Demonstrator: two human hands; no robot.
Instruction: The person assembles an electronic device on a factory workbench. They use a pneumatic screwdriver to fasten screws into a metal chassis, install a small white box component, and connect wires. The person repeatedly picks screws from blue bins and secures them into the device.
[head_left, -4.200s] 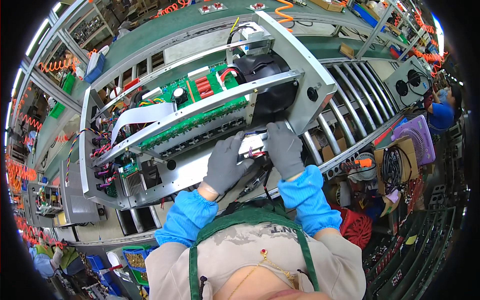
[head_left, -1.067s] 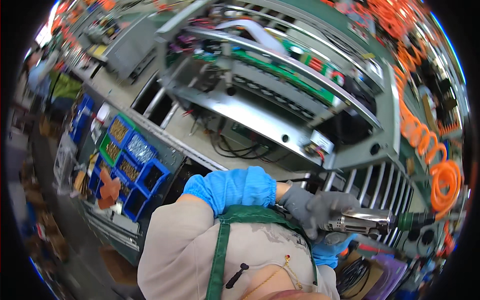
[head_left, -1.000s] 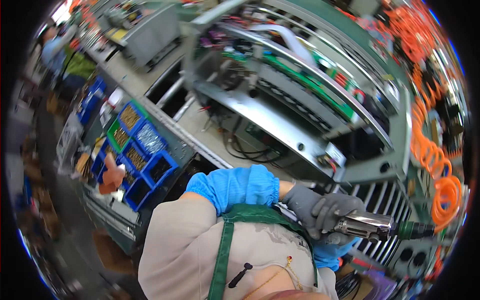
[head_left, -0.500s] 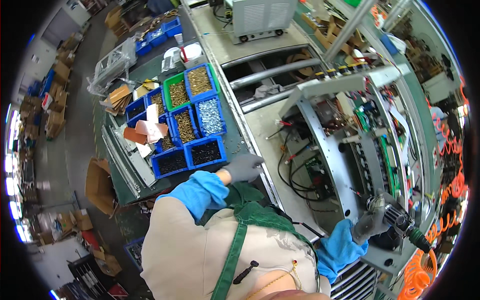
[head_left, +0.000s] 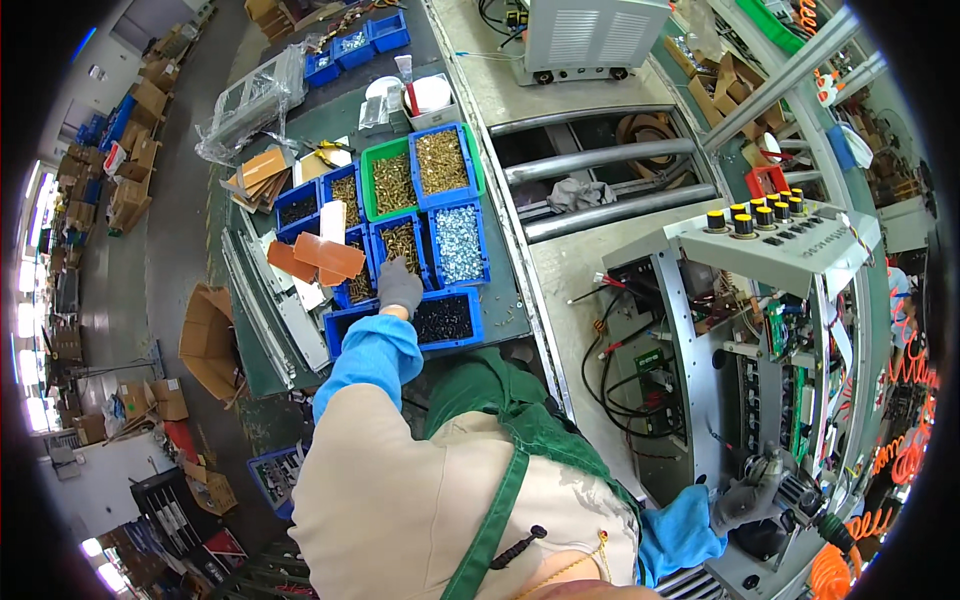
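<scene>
- The left hand (head_left: 400, 285), in a grey glove, reached away from the body toward the upper middle of the frame, with the arm in a blue sleeve (head_left: 368, 352) stretched nearly straight.
- That hand hung over the blue parts bins (head_left: 445, 245), at the seam between a bin of brass-coloured screws (head_left: 403, 243) and the bin of dark screws (head_left: 443, 320) nearest the body. Its fingers (head_left: 392, 268) were curled downward and close together; whether they gripped any screw could not be told.
- The bins sat packed side by side on a dark green tabletop (head_left: 500, 290) left of centre, with a green bin (head_left: 392, 180) of brass screws above them and a bin of silvery screws (head_left: 458, 243) just right of the hand.
- The right hand (head_left: 745, 497), also gloved in grey, sat low in the lower right of the frame, its forearm bent out to the side. Its fingers were wrapped shut round the body of a powered screwdriver (head_left: 790, 490), which lay against the lower edge of the metal chassis (head_left: 760, 330).
- The chassis stood open at right of centre, showing black cables (head_left: 610, 370) and a green circuit board (head_left: 797, 400); its panel at the top carried a row of yellow-capped knobs (head_left: 755, 212).
- An orange coiled hose (head_left: 835, 570) trailed from the screwdriver into the lower right corner.
- Orange-brown cards (head_left: 325, 255) lay across the bins left of the left hand.
</scene>
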